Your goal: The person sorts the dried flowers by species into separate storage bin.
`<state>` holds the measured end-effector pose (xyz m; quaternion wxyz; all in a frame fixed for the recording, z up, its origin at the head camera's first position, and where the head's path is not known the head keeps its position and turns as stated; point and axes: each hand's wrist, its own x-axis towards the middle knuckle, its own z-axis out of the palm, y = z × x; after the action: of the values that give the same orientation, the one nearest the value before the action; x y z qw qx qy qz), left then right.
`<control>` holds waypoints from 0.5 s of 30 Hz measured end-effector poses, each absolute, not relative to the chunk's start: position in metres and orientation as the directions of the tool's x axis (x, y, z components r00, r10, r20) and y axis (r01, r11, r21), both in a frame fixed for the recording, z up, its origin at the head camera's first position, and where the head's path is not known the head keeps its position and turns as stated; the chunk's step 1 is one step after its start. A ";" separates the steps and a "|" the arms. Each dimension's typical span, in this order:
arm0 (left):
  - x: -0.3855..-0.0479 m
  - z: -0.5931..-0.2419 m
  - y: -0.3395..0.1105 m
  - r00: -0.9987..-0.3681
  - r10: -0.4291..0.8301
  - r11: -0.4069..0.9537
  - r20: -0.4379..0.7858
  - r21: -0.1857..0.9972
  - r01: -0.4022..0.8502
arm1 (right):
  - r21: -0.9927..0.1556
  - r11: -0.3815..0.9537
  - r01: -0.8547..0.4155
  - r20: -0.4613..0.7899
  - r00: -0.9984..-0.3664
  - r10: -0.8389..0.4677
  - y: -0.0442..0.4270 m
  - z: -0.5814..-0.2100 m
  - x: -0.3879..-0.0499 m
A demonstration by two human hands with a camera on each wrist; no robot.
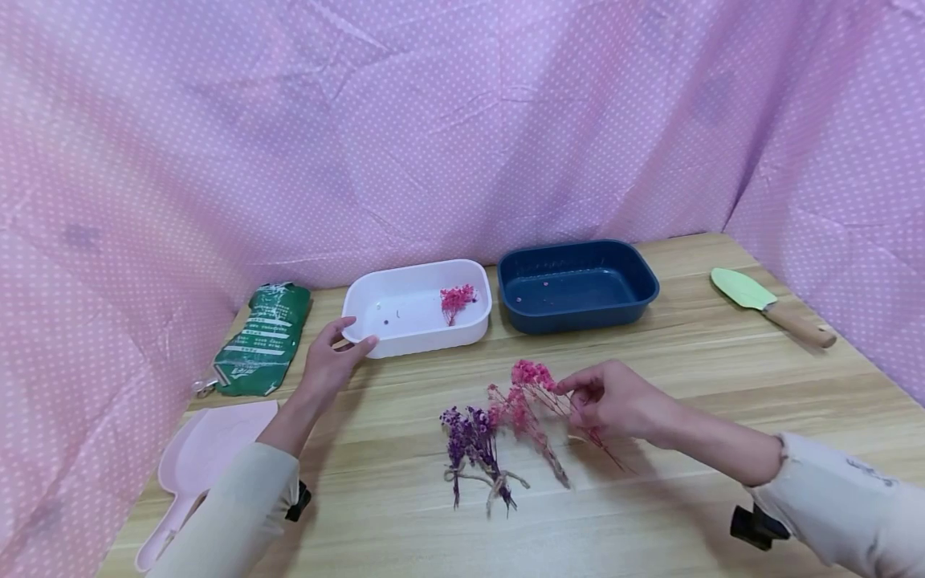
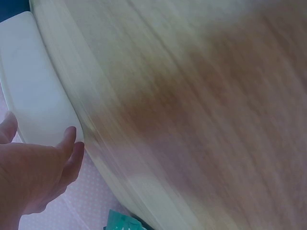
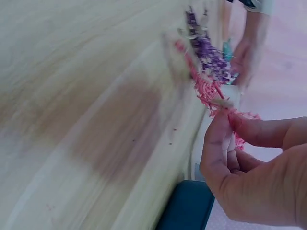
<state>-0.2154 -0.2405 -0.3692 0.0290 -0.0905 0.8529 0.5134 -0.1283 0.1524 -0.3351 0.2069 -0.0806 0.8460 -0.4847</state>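
Observation:
My left hand (image 1: 334, 359) holds the near-left corner of a white plastic basin (image 1: 412, 343), thumb on one side and fingers on the other. One sprig of pink dried flowers (image 1: 457, 300) lies in that basin with a few tiny bits. Low over the table, my right hand (image 1: 620, 401) pinches the stems of a pink dried-flower sprig (image 1: 533, 376) between thumb and fingers. Just left of it lies another pink sprig (image 1: 517, 411). Beside that are purple dried flowers (image 1: 473, 433), with twine around their stems. In the right wrist view the pinched sprig (image 3: 208, 92) is partly hidden by fingers.
A dark blue basin (image 1: 578, 315) with a few specks inside stands right of the white one. At the far right lies a green-bladed trowel (image 1: 744, 289) with a wooden handle. On the left are a green bag (image 1: 263, 341) and a pink dustpan (image 1: 209, 449). Dotted pink cloth hangs behind.

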 end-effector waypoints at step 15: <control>-0.215 -0.368 -0.240 -0.982 -0.126 0.453 -0.142 0.872 -0.185 | -0.933 0.352 0.076 -0.215 -0.902 -0.375 0.152 -0.324 -0.132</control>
<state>-0.2155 -0.2403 -0.3683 0.0283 -0.0913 0.8517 0.5152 -0.1323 0.1516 -0.3242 0.2008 -0.0939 0.7972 -0.5615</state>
